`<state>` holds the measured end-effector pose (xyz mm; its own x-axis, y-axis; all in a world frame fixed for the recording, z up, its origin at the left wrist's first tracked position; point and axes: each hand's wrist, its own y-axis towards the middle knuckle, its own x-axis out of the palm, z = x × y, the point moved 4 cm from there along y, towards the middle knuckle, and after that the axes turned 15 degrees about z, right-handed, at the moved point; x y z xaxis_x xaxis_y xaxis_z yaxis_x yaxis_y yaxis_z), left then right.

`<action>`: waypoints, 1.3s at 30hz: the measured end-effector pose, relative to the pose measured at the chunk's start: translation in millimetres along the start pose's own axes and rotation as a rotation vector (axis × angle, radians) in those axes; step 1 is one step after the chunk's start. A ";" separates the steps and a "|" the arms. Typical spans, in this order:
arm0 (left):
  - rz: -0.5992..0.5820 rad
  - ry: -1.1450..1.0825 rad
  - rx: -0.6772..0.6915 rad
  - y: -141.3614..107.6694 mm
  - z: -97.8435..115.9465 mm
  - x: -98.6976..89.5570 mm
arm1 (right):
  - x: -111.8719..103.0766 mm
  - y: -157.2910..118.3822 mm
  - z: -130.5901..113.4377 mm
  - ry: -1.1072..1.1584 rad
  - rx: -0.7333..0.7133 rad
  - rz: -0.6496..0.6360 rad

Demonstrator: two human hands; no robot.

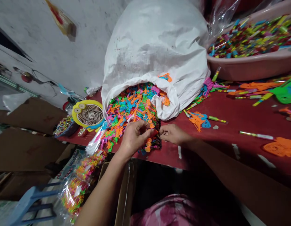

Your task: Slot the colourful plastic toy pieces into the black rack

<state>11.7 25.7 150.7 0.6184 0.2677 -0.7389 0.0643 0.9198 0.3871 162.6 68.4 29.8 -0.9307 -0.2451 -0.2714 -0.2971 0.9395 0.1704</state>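
My left hand (136, 136) reaches over the near edge of a heap of small coloured plastic pieces (129, 106). Its thumb and forefinger come together at a small orange bit; whether it is gripped is too small to tell. Close by on the right, my right hand (172, 133) has its fingers curled and pinched, their contents hidden. Between and below the hands lies a row of thin dark pieces with round orange ends (148, 145), partly covered by my left hand. The heap spills from the mouth of a large white sack (155, 44).
On the red table (218, 150) lie an orange paddle-shaped toy (280, 147) and coloured tubes. A pink tub (249, 67) full of coloured pieces stands back right. Left are a yellow fan (90, 115), bagged toys (75, 194) and a blue stool (30, 204). A cardboard box (124, 194) stands below.
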 end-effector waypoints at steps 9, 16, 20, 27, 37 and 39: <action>-0.088 0.104 -0.023 1.9 9.8 -5.5 | 5.4 0.5 -3.4 0.094 -0.164 0.088; 0.047 0.028 0.014 -8.7 6.9 -8.8 | 5.1 -2.0 -9.6 0.127 -0.185 0.036; 0.119 0.054 0.087 -32.2 13.1 -16.7 | 4.7 -2.9 -9.5 0.103 -0.199 0.052; 0.219 0.117 0.166 -63.2 21.3 -18.1 | 4.6 -4.7 -10.0 0.038 -0.302 0.117; 0.131 -0.001 0.047 -67.9 9.4 -10.8 | 7.0 -3.0 1.2 0.118 -0.223 0.093; 0.129 -0.018 0.019 -69.1 6.3 -10.0 | 3.8 -4.1 -2.0 0.091 -0.250 0.115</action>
<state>6.0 -42.3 134.8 0.6364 0.3778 -0.6724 -0.0019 0.8726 0.4885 159.9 63.2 29.9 -0.9733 -0.1714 -0.1525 -0.2212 0.8772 0.4261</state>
